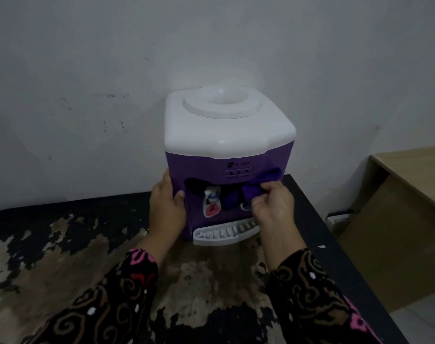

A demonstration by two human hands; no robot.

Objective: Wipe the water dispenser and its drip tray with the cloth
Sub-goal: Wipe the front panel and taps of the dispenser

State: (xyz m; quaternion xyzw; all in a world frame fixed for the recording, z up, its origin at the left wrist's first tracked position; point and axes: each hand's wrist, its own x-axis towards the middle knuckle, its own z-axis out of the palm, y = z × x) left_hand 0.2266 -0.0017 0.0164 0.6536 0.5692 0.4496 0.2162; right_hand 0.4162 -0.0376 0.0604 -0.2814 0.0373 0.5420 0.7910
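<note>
Downward view of a small water dispenser [226, 130], white top and purple body, no bottle fitted, standing on a black bench [62, 244] with a badly peeled surface, back close to a pale wall [87, 58].

Two hands in patterned sleeves at its front, well apart, one on each side of the tap recess. Left hand [167, 207] clasping the dispenser's left front corner, thumb on the recess edge, fingers round the side, apparently steadying it. Right hand [273, 204] bunched round a dark purple cloth [251, 192], pressing it into the right half of the recess, with the right tap mostly hidden behind it. Left tap [210, 194] uncovered, white with a red lever. White slotted drip tray [211, 238] jutting out below the recess, just under the right wrist, not yet touched by the cloth.

Judging by looks: cloth soft and limp, easy to wad and push into corners, best held bunched in the fingers. Dispenser probably light with no bottle and liable to slide, so worth bracing at a side or corner while rubbing. Drip tray thin plastic, possibly loose-fitting; better taken gently by its front lip and wiped along the slots.
</note>
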